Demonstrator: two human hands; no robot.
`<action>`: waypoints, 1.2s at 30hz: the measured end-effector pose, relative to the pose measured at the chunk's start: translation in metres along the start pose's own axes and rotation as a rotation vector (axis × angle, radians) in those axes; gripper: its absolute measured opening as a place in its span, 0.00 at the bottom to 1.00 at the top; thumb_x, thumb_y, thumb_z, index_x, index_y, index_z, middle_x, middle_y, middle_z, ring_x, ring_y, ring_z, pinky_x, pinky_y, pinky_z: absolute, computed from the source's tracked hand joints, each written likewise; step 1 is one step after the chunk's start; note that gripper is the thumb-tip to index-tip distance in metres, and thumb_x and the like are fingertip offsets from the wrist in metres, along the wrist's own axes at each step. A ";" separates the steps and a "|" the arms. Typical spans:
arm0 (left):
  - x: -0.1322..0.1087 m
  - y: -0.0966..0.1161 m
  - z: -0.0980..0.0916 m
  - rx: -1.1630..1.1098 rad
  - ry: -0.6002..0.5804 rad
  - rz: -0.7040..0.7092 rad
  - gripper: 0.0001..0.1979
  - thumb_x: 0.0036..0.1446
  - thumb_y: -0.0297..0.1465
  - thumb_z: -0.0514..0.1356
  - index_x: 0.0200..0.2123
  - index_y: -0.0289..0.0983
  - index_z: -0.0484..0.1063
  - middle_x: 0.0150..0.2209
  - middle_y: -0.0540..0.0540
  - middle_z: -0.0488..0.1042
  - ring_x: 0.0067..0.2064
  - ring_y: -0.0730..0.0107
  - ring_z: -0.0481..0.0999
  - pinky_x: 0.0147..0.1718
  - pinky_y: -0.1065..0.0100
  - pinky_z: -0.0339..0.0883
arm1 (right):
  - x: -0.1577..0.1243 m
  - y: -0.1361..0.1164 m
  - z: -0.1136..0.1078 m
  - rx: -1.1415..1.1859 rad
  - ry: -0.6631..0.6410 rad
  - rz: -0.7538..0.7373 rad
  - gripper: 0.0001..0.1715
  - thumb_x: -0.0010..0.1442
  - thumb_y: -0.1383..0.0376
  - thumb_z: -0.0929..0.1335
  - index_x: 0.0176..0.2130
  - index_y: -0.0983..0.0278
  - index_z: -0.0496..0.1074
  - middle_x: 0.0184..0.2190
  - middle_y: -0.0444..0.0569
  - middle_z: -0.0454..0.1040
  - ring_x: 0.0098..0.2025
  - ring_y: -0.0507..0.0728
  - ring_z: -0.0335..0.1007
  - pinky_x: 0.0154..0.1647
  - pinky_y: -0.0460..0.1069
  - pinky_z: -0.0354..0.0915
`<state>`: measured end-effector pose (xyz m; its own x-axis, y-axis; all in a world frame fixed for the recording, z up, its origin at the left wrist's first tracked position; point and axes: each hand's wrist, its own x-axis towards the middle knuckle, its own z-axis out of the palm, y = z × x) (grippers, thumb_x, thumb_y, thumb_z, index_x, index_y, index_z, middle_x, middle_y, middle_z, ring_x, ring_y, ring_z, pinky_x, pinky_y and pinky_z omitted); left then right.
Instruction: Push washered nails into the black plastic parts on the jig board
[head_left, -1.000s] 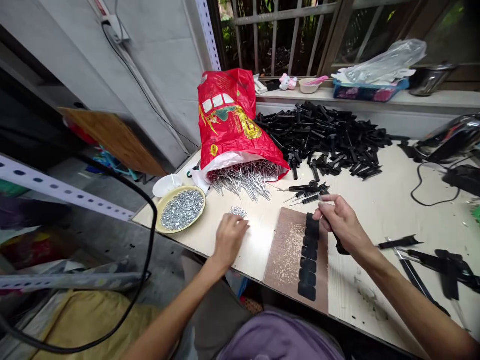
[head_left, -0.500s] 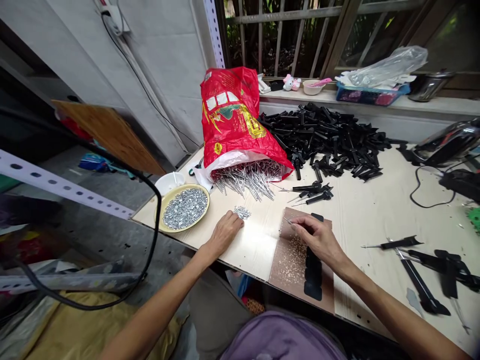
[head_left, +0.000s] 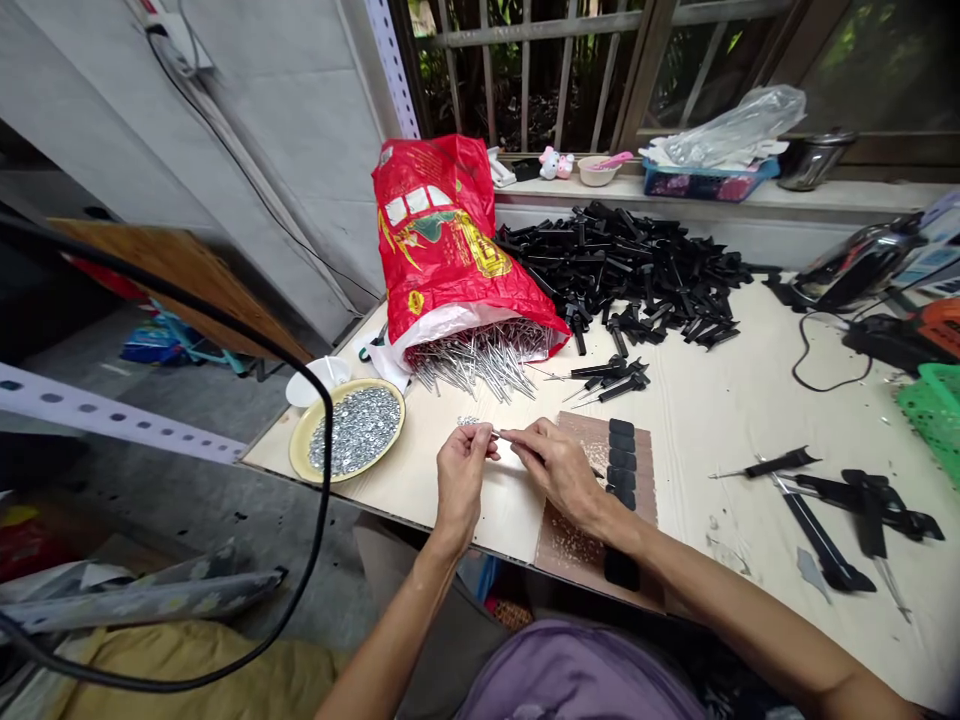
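Note:
My left hand (head_left: 461, 472) and my right hand (head_left: 555, 468) meet over the near edge of the table (head_left: 720, 420). The right hand pinches a thin metal pin with a black handle (head_left: 511, 438), its tip pointing left at the left fingers. The left hand's fingers are pinched at that tip, on something too small to make out. A small heap of silvery washers (head_left: 468, 421) lies just behind the left hand. Under the right wrist is a brown perforated board (head_left: 581, 500) carrying a row of black caps (head_left: 622, 455).
A red bag (head_left: 442, 240) spills metal pins (head_left: 480, 362). Behind lies a pile of black plastic parts (head_left: 637, 270). A yellow dish of washers (head_left: 354, 428) stands at the left corner. Finished black-handled pins (head_left: 611, 380), tools (head_left: 825, 500), cables and a green basket (head_left: 934, 405) lie to the right.
My right hand moved left off the brown board with the pin and met my left hand, which lifted from the small washer heap and came toward the pin's tip.

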<state>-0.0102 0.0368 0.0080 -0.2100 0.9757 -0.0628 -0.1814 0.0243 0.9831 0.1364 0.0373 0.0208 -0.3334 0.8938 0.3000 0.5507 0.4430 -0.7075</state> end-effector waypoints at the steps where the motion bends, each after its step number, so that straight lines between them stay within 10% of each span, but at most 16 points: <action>1: -0.001 0.000 0.002 -0.026 -0.001 -0.001 0.12 0.53 0.38 0.62 0.33 0.33 0.71 0.26 0.50 0.70 0.29 0.76 0.68 0.33 0.72 0.63 | 0.000 0.001 -0.001 0.000 0.008 0.003 0.18 0.65 0.66 0.62 0.52 0.55 0.71 0.33 0.47 0.67 0.33 0.52 0.66 0.33 0.46 0.62; 27: 0.005 -0.004 0.026 -0.038 -0.218 -0.167 0.12 0.46 0.33 0.67 0.33 0.32 0.76 0.26 0.49 0.74 0.26 0.76 0.72 0.32 0.72 0.67 | -0.026 0.019 -0.028 -0.364 0.076 0.067 0.16 0.67 0.60 0.59 0.41 0.61 0.73 0.35 0.49 0.72 0.33 0.53 0.70 0.29 0.46 0.58; 36: 0.004 -0.006 0.042 0.058 -0.242 -0.093 0.12 0.47 0.34 0.66 0.33 0.32 0.76 0.28 0.49 0.75 0.26 0.76 0.73 0.31 0.71 0.66 | -0.029 0.037 -0.037 -0.027 0.110 0.094 0.11 0.65 0.62 0.61 0.37 0.63 0.70 0.33 0.48 0.72 0.35 0.54 0.68 0.36 0.47 0.61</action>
<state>0.0300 0.0495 0.0092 0.0417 0.9923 -0.1169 -0.1326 0.1214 0.9837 0.1951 0.0303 0.0094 -0.1942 0.9331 0.3026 0.5966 0.3572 -0.7187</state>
